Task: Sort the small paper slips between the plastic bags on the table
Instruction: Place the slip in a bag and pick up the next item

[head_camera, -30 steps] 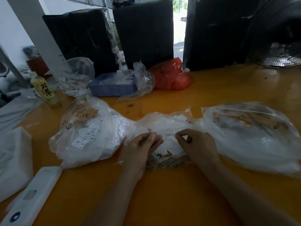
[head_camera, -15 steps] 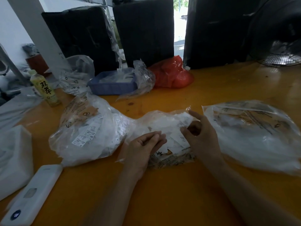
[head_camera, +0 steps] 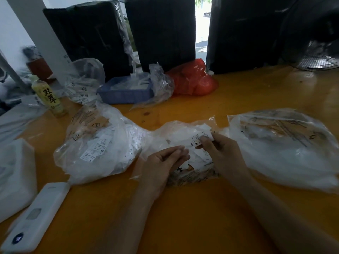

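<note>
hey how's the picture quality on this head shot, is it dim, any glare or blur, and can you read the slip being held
Head view: dim indoors, with blown-out daylight through the gap behind the dark bundles; soft sheen on the orange table; wide-angle bending at the edges; white device lower left smeared; slip pinched by the right hand shows "XS", other print illegible.

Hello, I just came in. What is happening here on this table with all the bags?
A person sits at an orange table and sorts small paper slips between three clear plastic bags. The right hand pinches one printed slip marked XS, lifted above the middle bag. The left hand rests on that bag with loosely curled fingers. A fuller left bag and a right bag lie on either side. The slip is not yet in either.
</note>
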A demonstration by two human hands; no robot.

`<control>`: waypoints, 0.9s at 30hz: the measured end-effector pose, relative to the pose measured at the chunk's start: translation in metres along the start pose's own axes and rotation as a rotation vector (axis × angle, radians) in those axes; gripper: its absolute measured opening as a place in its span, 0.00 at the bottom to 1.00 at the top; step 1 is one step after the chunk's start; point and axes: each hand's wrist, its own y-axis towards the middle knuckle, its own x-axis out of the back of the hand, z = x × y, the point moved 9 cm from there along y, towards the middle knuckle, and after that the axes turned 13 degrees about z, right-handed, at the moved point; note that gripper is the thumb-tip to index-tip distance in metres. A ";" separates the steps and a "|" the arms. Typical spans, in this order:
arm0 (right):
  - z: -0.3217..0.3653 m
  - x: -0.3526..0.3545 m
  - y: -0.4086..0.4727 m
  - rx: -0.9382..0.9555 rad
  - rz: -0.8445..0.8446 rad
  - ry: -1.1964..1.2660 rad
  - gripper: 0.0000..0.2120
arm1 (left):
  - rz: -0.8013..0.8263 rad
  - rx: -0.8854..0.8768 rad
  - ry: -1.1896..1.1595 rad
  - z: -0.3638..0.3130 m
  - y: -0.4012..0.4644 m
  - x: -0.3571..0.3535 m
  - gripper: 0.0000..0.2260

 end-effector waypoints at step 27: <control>-0.014 -0.035 0.006 -0.066 0.291 -0.298 0.12 | -0.025 0.057 0.032 0.003 -0.005 -0.004 0.14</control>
